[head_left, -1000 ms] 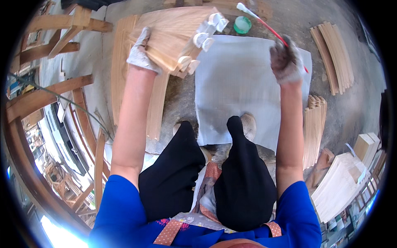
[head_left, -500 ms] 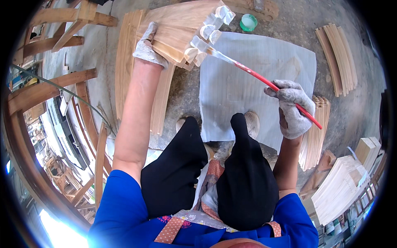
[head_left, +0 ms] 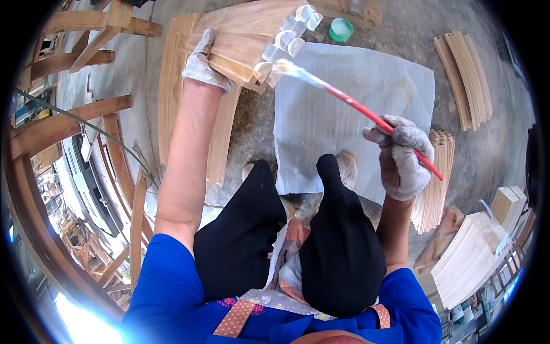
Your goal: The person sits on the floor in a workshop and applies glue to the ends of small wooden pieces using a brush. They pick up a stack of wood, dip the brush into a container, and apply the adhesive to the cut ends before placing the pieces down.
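My left hand (head_left: 203, 62), in a pale work glove, grips the near side of a fanned stack of curved wooden boards (head_left: 243, 35), thumb on top. The boards' right ends have rounded, notched tips (head_left: 285, 40) coated with something white and wet-looking. My right hand (head_left: 405, 157), gloved too, is closed round the red handle of a paintbrush (head_left: 355, 106). White wet material covers the brush's bristles, which are at the nearest rounded tip; I cannot tell whether they touch it. Past the boards, on the floor, stands a small green tub (head_left: 341, 30) with pale liquid inside.
A pale sheet (head_left: 349, 137) covers the floor before my feet. More curved boards (head_left: 467, 80) lie at the far right, with a notched stack (head_left: 435, 183) nearer. Light wooden pieces (head_left: 467, 258) sit at lower right. Wooden frames (head_left: 74, 123) crowd the left side.
The brush and my right hand have shifted slightly left and toward me, the bristles moving along the nearest tip. My left hand keeps its hold on the boards.
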The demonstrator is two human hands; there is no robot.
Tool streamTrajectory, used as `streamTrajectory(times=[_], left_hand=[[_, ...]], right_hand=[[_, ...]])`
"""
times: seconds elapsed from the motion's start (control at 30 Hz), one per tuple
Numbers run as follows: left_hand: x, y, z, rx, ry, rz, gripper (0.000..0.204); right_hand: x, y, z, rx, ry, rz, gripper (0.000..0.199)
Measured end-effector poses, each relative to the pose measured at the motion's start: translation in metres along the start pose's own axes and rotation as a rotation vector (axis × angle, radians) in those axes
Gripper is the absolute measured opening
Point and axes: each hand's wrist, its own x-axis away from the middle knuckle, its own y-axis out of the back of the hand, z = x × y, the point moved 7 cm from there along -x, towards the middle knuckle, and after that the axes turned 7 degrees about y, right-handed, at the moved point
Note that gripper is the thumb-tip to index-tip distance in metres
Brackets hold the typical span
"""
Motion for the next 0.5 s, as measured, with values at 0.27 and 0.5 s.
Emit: streamTrajectory(times=[0.27, 0.5], left_hand=[[-0.001, 0.000, -0.006, 0.014, -0.021, 0.041, 0.040], [0.021, -0.016, -0.002, -0.056, -0.093, -0.068, 0.038]], right_hand=[[0.001, 0.010, -0.004, 0.002, -0.026, -0.039, 0.013], [-0.004, 0.006, -0.009, 0.237, -0.059, 0.022, 0.012]])
